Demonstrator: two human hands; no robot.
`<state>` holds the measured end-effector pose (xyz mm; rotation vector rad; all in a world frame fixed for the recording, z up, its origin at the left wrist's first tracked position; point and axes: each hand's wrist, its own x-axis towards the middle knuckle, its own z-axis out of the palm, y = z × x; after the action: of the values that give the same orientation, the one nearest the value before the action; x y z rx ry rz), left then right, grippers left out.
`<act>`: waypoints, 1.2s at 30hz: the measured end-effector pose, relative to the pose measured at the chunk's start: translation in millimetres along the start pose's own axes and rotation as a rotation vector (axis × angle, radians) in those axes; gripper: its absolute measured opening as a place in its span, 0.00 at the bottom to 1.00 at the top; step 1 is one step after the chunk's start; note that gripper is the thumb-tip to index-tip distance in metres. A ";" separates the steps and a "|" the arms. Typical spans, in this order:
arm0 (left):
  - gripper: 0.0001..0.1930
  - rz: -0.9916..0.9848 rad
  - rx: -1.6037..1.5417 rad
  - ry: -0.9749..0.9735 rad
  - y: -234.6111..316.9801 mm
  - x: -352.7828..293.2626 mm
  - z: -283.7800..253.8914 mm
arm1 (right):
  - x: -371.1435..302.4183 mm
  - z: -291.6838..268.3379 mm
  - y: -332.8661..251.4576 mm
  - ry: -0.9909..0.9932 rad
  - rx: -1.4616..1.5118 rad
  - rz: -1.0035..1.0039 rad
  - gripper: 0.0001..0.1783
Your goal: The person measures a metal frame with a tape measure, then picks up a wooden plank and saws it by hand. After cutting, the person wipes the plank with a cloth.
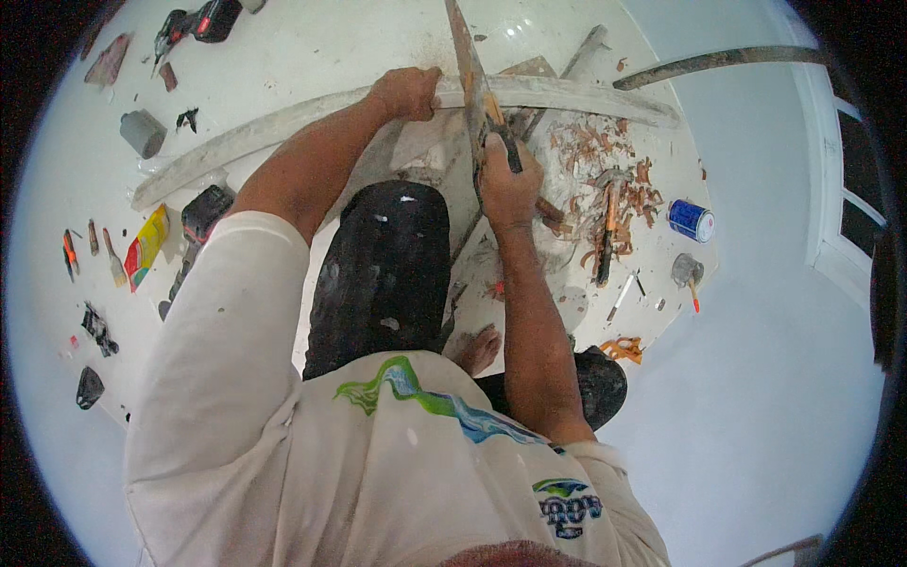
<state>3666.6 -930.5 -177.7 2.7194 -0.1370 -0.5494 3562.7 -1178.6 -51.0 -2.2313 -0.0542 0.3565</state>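
Observation:
A long whitish wooden plank [283, 121] lies across in front of me, bowed by the lens. My left hand [408, 93] is closed around it just left of the saw. In my right hand [510, 180] is the dark and yellow handle of a handsaw [466, 57], its blade pointing away from me and crossing the plank. Whether the teeth are in the wood I cannot tell. Below the plank, my knee in dark trousers [383, 269] is bent close to it.
Wood shavings [595, 151] and a hammer [607, 222] lie right of my right hand, near a blue can [691, 220]. Cordless drills [203, 213] [213, 21], a grey cylinder [143, 133], a yellow-red packet [147, 248] and a paintbrush [114, 260] are at left. A wall [756, 170] rises at right.

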 end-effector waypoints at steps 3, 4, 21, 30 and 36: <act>0.35 -0.006 0.007 -0.010 -6.2 -6.7 9.9 | -50.6 -4.4 23.8 -0.024 -0.046 0.010 0.21; 0.35 -0.012 0.031 0.028 -18.8 3.2 -7.0 | -98.4 -8.6 42.1 0.043 -0.078 -0.128 0.22; 0.33 0.016 0.013 0.026 -15.0 -3.7 -3.3 | -170.2 -44.2 12.1 0.087 0.164 0.008 0.21; 0.37 0.007 0.023 -0.032 -12.5 -11.5 11.4 | -68.8 7.6 23.0 0.084 -0.068 0.003 0.17; 0.37 0.042 -0.030 -0.004 -7.8 -0.4 3.7 | -154.3 -28.2 21.4 0.068 0.159 0.049 0.25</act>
<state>3665.0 -924.4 -183.6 2.6805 -0.1845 -0.5407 3420.8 -1238.2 -14.2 -2.0883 0.0627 0.3005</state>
